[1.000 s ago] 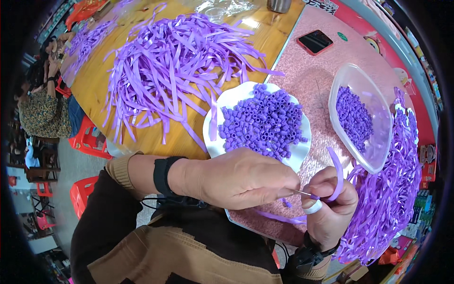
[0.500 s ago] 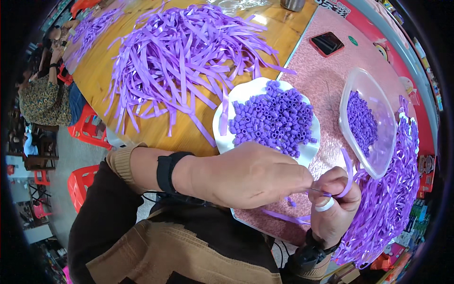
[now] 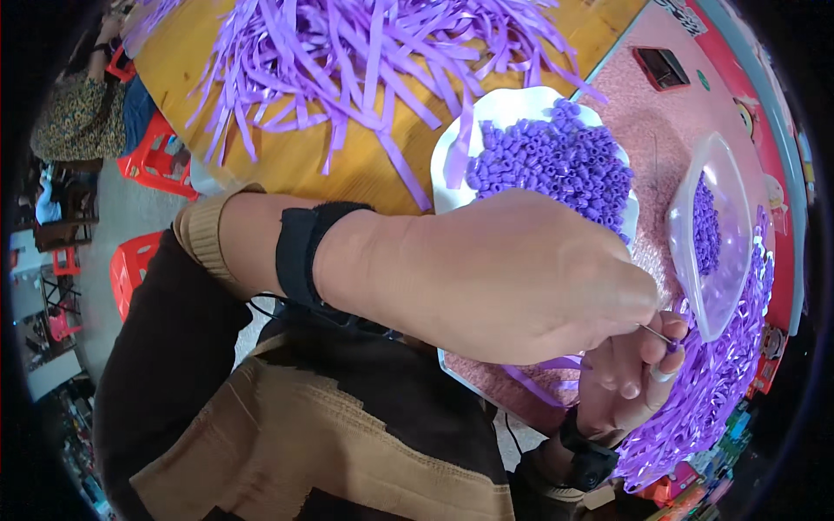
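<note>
My left hand [image 3: 504, 278], with a black band on its wrist, reaches across from the left and pinches a thin metal needle [image 3: 653, 333]. My right hand [image 3: 621, 382] sits just below it, fingers curled around a purple paper strip [image 3: 543, 382] whose end is rolled small at the needle's tip. Behind my left hand stands a white scalloped plate [image 3: 452, 130] heaped with small purple rolled pieces [image 3: 556, 161]. A clear plastic tub [image 3: 708, 286] to the right holds more of them.
A big heap of loose purple strips [image 3: 347, 61] covers the wooden table [image 3: 295, 165]. Another heap of strips [image 3: 721, 391] lies at the right on the pink mat [image 3: 660, 139]. A dark phone [image 3: 662, 68] lies at the back. Red stools [image 3: 152, 152] stand at the left.
Both hands now sit closer and larger in view, and my left hand covers the plate's near edge. The long curved strip at my right hand has shortened to a small roll at the needle.
</note>
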Tool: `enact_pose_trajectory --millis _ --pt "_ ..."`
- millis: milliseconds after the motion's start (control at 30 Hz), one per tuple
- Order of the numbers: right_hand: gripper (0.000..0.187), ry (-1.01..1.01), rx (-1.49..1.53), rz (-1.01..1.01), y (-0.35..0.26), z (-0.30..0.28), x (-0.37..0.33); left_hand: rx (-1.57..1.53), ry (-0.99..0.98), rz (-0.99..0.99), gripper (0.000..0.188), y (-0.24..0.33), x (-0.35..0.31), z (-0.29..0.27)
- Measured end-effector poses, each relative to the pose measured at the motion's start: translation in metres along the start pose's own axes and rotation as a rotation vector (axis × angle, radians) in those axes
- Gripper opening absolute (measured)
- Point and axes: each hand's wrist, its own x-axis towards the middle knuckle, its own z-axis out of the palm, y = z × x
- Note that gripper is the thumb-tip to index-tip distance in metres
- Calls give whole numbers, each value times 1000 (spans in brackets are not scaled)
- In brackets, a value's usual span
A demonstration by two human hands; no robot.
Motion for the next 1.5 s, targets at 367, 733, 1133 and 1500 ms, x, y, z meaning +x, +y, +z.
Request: enact_pose_trajectory --millis 367,733,1133,1500 --pt "21 253 -225 -168 2 4 -5 198 -19 -57 13 7 -3 -4" --pt "15 525 -879 -506 8 19 2 346 -85 -22 9 6 -2 -2" --pt "19 365 -969 -430 4 22 -4 195 -17 -18 22 2 -2 13" --pt "24 418 -949 -410 -2 19 -6 136 -75 20 49 -2 3 7"
